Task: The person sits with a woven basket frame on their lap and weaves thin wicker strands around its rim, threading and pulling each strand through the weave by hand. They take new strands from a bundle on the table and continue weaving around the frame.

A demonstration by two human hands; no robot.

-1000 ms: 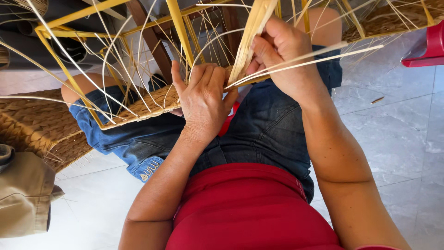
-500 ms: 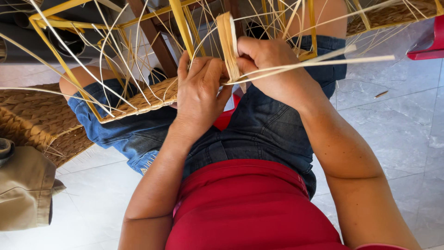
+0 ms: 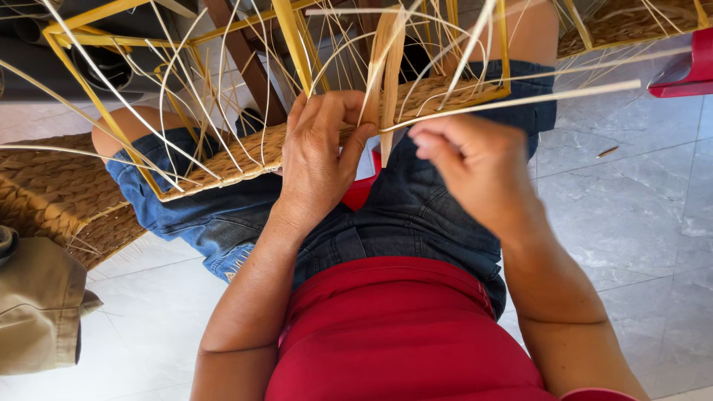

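Note:
A yellow metal frame with a partly woven straw base rests across my lap on blue denim shorts. Thin pale cane spokes stick up from the weave in all directions. My left hand presses on the woven edge, with thumb and fingers pinching a flat tan weaving strip that stands upright. My right hand is just right of it, fingers closed around a thin pale cane strand that runs off to the right.
Finished woven straw pieces lie on the floor at left and at the top right. A khaki cloth item sits at lower left. A red plastic object is at the right edge. The floor is grey tile.
My right hand has dropped from high on the flat strip and moved down and to the right, pulling the thin strand. The left hand has shifted up onto the strip's base.

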